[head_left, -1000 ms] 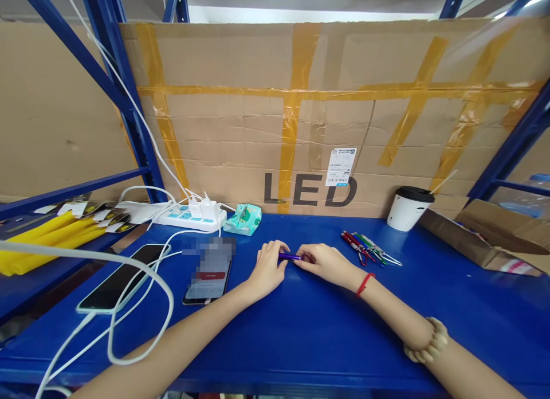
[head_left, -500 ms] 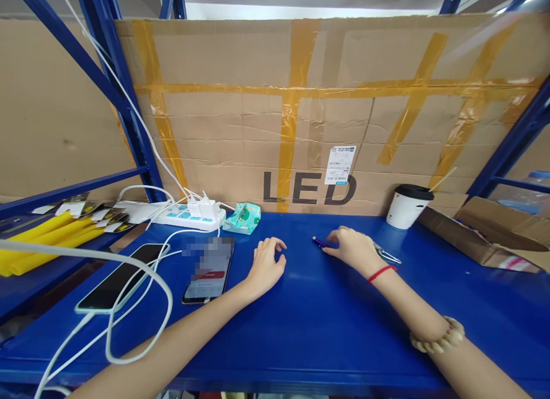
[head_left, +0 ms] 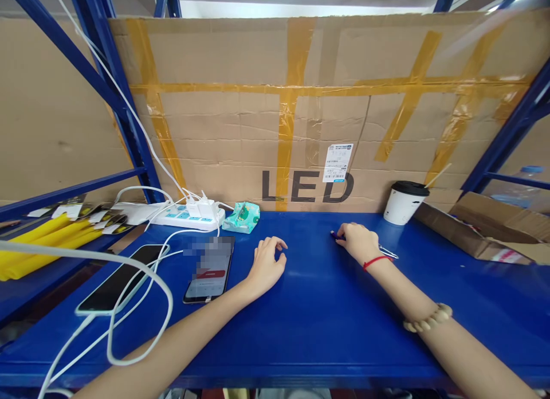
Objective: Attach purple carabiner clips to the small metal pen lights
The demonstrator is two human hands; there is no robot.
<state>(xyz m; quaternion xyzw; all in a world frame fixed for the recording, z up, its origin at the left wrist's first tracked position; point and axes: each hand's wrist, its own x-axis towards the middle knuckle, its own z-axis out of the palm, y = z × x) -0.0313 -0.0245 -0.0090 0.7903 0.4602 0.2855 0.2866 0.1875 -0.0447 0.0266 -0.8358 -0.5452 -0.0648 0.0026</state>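
Note:
My left hand (head_left: 267,266) rests on the blue shelf top (head_left: 301,330) with its fingers loosely curled and apart, holding nothing. Just left of it lies a phone (head_left: 212,271) with a lit screen, part of which is blurred. Farther right, my right hand (head_left: 358,242) has its fingers closed on a small dark purple object (head_left: 334,235), of which one end shows at the fingertips. A shiny metal object (head_left: 389,251) lies partly hidden behind the right wrist.
A power strip (head_left: 184,216) with white cables and a green packet (head_left: 242,217) stand at the back left. A second phone (head_left: 124,280) lies left. Yellow items (head_left: 55,241) are at far left. A lidded cup (head_left: 404,203) and an open cardboard box (head_left: 476,233) stand right.
My right hand has moved a little to the right and away from me, and the purple object has moved with it. My left hand has stayed in place.

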